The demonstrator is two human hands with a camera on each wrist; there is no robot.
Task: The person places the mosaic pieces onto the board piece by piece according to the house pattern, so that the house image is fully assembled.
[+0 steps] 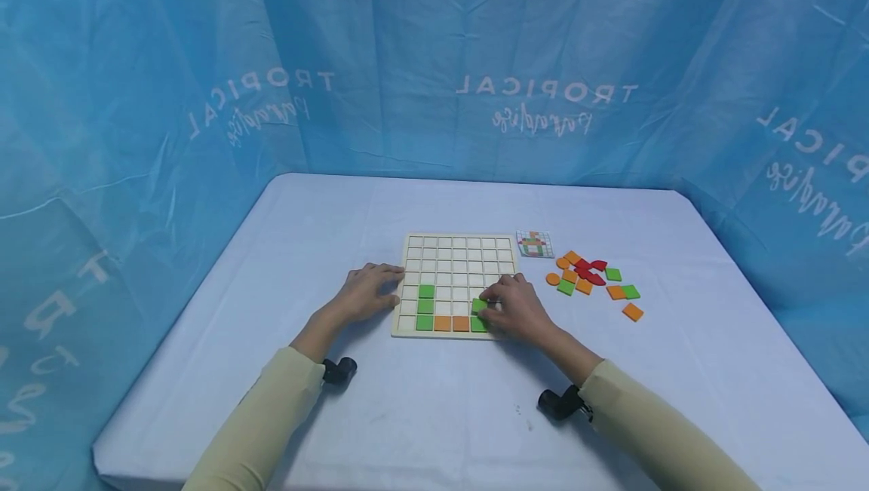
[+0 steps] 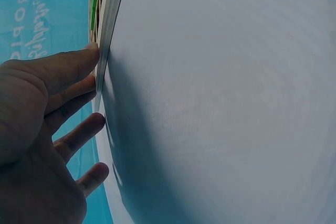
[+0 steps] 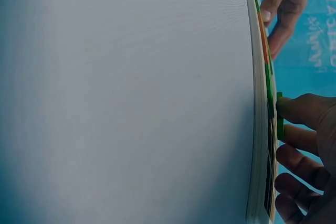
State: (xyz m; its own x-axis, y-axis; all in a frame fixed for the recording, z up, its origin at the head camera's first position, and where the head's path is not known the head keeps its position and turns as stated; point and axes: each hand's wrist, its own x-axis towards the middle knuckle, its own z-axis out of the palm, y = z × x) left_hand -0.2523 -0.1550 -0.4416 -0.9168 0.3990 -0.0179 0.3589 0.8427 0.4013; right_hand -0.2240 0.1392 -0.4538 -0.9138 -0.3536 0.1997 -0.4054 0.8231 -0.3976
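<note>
A cream grid board [image 1: 451,266] lies flat on the white table. Its nearest row holds two orange square tiles [image 1: 451,323] between green ones, and two more green square tiles [image 1: 425,299] run up the left side. My right hand [image 1: 519,310] pinches a green square tile [image 3: 280,130] between thumb and finger, over the board's right part just above the corner green tile. At the board's left edge, my left hand [image 1: 363,293] rests with thumb and fingertips against the rim, fingers loosely extended.
Right of the board is a loose group of orange, green and red pieces [image 1: 584,274], some round or leaf-shaped. A small picture card [image 1: 535,243] with a coloured grid pattern lies at the board's far right corner. Blue printed curtains [image 1: 434,129] surround the table [image 1: 434,408].
</note>
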